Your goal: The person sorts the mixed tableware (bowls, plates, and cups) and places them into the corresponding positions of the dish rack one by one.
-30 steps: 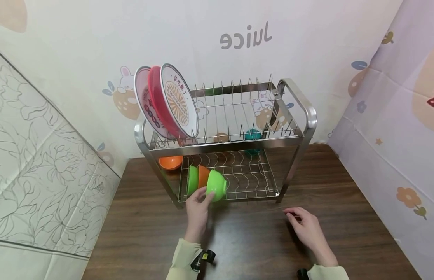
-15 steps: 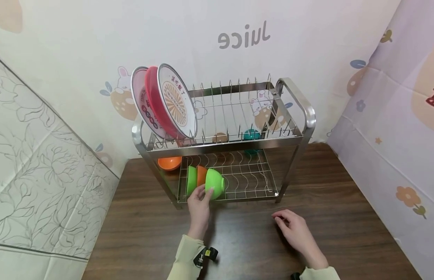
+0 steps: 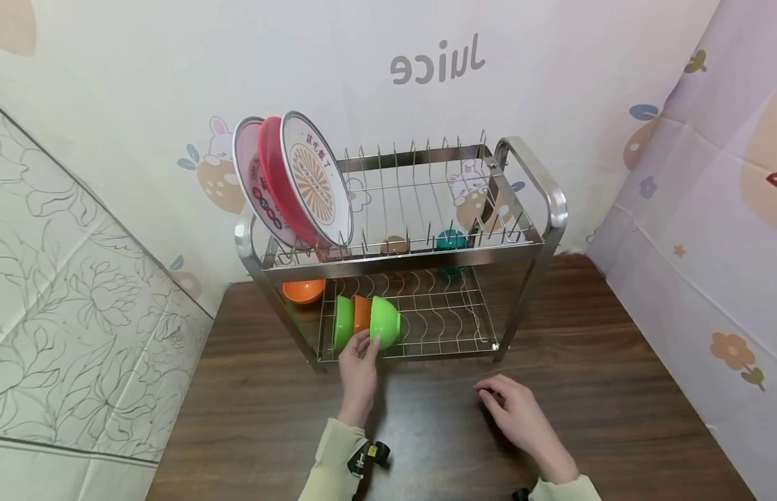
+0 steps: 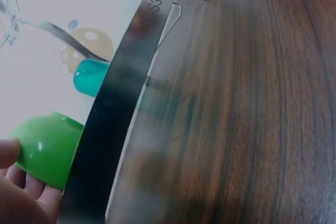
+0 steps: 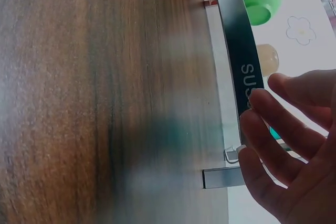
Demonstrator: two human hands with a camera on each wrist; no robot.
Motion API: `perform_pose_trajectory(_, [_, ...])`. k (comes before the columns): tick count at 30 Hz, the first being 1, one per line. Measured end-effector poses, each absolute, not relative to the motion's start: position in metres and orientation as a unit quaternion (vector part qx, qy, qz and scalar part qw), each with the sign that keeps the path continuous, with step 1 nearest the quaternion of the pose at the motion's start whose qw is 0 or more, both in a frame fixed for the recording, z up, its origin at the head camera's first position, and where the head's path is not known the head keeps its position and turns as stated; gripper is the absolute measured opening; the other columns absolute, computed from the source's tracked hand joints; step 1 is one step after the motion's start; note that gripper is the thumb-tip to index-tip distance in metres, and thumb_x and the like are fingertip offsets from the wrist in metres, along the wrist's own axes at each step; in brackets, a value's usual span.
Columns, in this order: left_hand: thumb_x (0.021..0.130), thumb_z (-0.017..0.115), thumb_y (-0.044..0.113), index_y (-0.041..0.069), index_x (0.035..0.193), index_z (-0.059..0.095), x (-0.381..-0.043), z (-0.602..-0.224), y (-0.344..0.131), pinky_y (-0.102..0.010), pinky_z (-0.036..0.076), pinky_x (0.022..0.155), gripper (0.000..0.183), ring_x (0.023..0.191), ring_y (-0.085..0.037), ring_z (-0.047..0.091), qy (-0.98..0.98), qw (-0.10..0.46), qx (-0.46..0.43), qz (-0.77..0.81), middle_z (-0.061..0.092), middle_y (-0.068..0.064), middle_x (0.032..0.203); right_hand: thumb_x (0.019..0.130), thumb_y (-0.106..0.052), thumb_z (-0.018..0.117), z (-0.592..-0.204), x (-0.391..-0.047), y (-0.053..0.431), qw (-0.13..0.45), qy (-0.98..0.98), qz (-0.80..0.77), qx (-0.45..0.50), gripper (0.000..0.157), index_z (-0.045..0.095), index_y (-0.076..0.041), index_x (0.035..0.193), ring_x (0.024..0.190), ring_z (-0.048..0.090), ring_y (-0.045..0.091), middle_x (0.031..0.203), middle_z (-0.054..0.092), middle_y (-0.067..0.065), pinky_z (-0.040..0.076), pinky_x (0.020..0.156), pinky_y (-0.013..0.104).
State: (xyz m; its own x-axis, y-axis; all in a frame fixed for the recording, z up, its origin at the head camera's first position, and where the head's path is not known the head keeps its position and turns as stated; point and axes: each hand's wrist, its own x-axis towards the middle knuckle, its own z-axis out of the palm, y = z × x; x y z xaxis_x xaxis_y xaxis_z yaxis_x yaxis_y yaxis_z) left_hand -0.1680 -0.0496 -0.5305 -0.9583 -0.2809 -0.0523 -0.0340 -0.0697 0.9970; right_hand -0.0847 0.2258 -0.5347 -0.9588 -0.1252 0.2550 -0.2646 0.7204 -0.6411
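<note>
My left hand (image 3: 358, 372) pinches the rim of a bright green bowl (image 3: 385, 323) at the front of the rack's lower shelf. That bowl stands on its side, its base facing right. Directly left of it an orange bowl (image 3: 362, 313) and a second green bowl (image 3: 343, 323) stand on edge in the same row. In the left wrist view, thumb and fingers hold the green bowl (image 4: 48, 148) just behind the shelf's metal front bar (image 4: 113, 103). My right hand (image 3: 516, 414) hovers over the table in front of the rack, fingers loosely bent, holding nothing.
A two-tier steel dish rack (image 3: 401, 261) stands on the wooden table (image 3: 426, 431) against a patterned wall cloth. Several plates (image 3: 314, 181) lean at the upper left. Behind the rack are an orange bowl (image 3: 303, 291), a brown one (image 3: 395, 245) and a teal one (image 3: 451, 240).
The held green bowl has moved slightly back and left, closer against the orange bowl in the row. My right hand has drifted left over the table.
</note>
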Motion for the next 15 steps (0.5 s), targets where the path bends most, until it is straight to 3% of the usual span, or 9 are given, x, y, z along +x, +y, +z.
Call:
perform_pose_trajectory(8, [0.096, 0.061, -0.002, -0.004, 0.118, 0.064, -0.171, -0.534, -0.053, -0.047, 0.045, 0.101, 0.023, 0.116, -0.033, 0.059, -0.672, 0.103, 0.115, -0.724, 0.065, -0.020, 0.120, 0.088, -0.001, 0.072, -0.533, -0.080, 0.218, 0.100, -0.915, 0.370, 0.123, 0.016, 0.075, -0.015, 0.095, 0.089, 0.064, 0.007, 0.096, 0.067, -0.013, 0.052, 0.074, 0.032])
perform_pose_trajectory(15, [0.095, 0.062, 0.001, 0.003, 0.119, 0.065, -0.165, -0.534, -0.053, -0.043, 0.044, 0.103, 0.024, 0.120, -0.028, 0.058, -0.670, 0.100, 0.090, -0.730, 0.065, -0.011, 0.125, 0.090, -0.002, 0.071, -0.531, -0.080, 0.211, 0.082, -0.908, 0.387, 0.134, 0.015, 0.074, -0.015, 0.095, 0.088, 0.062, 0.004, 0.094, 0.065, -0.015, 0.052, 0.074, 0.032])
